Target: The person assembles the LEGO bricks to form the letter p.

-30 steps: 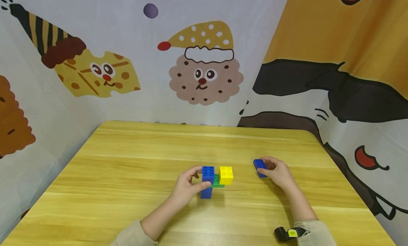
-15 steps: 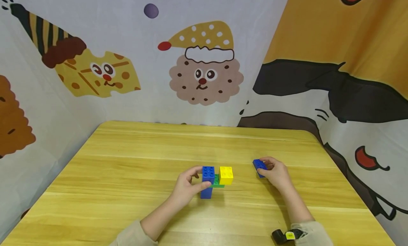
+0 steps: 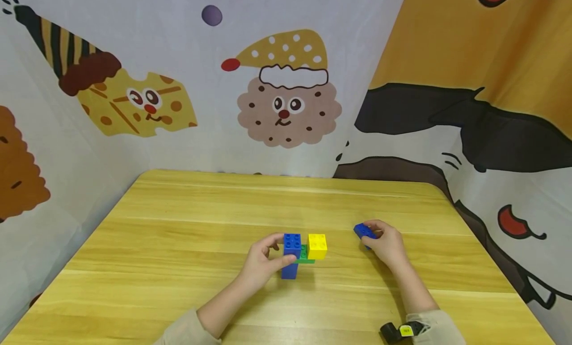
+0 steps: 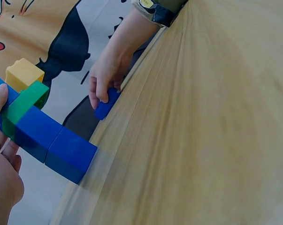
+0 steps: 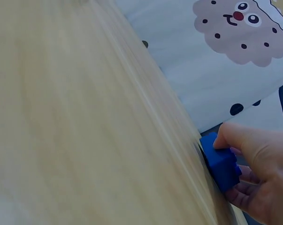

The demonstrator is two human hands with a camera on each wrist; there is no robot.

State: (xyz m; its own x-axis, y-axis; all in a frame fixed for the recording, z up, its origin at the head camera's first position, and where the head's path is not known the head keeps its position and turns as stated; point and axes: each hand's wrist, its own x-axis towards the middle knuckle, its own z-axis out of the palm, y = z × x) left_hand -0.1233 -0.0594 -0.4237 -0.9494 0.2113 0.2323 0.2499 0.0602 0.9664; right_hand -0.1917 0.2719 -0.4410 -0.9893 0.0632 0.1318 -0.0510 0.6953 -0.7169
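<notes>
A stack of toy building bricks stands upright near the middle of the table in the head view. Two blue bricks (image 4: 59,140) form its lower part, below a green brick (image 4: 24,105). On the green one sit a blue brick (image 3: 292,241) and, beside it, a yellow brick (image 3: 317,246) that overhangs to the right. My left hand (image 3: 261,263) grips the upper blue brick between thumb and fingers. Off to the right, my right hand (image 3: 389,243) pinches a separate, longer blue brick (image 5: 220,161), held at a slant at the tabletop. Whether its underside touches the wood is unclear.
Both forearms rest over a wood-grain table (image 3: 178,211). A black wrist device with a yellow label (image 3: 405,330) is on the right sleeve. A printed cartoon cloth (image 3: 178,37) hangs behind the table's far edge.
The right hand has shifted slightly left, and the blue brick in it has turned, its far end swinging left. The left hand and the stack look unmoved.
</notes>
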